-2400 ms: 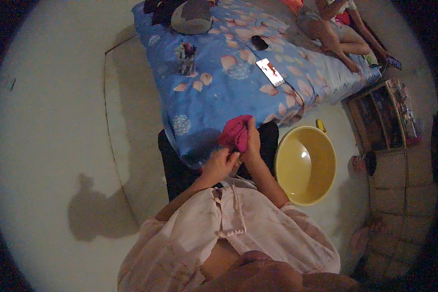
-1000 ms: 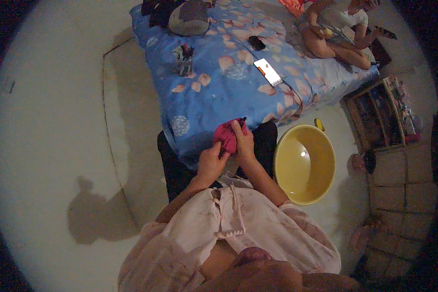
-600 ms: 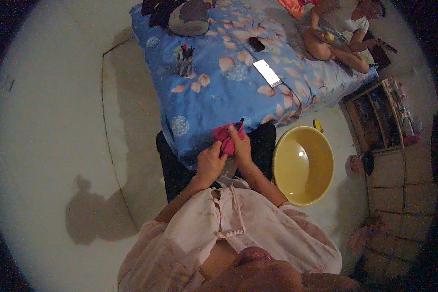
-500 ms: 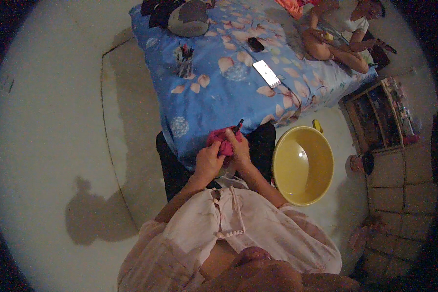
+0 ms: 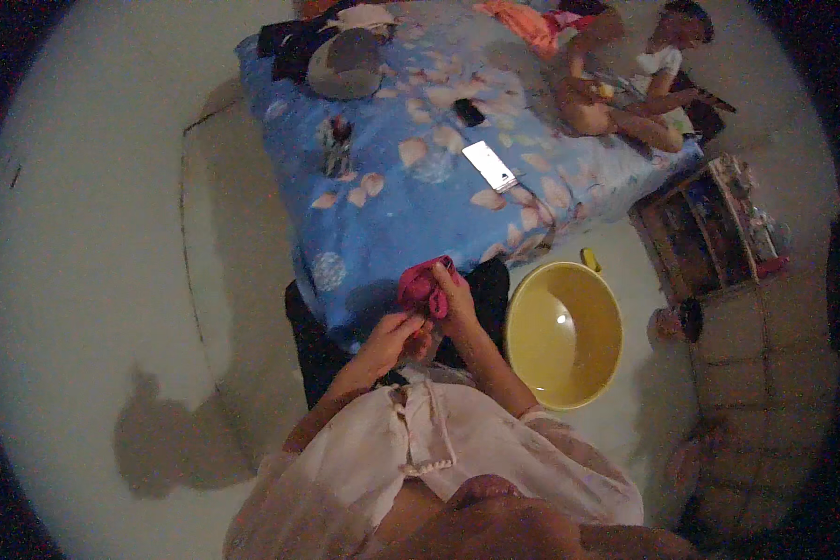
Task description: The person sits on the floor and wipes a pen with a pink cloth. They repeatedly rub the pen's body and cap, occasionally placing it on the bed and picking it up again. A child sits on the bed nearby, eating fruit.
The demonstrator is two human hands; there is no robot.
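Note:
In front of my lap, my right hand (image 5: 454,303) grips a bunched bright pink cloth (image 5: 420,287), its thumb lying along the top. A small dark patch shows at the cloth's upper edge beside the thumb; I cannot tell what it is. Just below the cloth, my left hand (image 5: 390,343) has its fingers bent and pressed together, slightly blurred. Whatever those fingers hold is hidden. Both hands are close to each other at the near edge of the bed (image 5: 383,233), which has a blue flowered sheet.
On the bed lie a lit phone (image 5: 490,166) with a cable, a small black object (image 5: 469,113), a clear holder of slim items (image 5: 337,149) and a grey cushion (image 5: 345,65). Another person (image 5: 630,93) sits at the far right. A yellow tub (image 5: 564,359) and a shelf (image 5: 695,229) stand right.
The dark pen-like stick that poked up above my right hand no longer shows there. My left hand has slid down from the cloth's side to below it. The whole view has shifted slightly.

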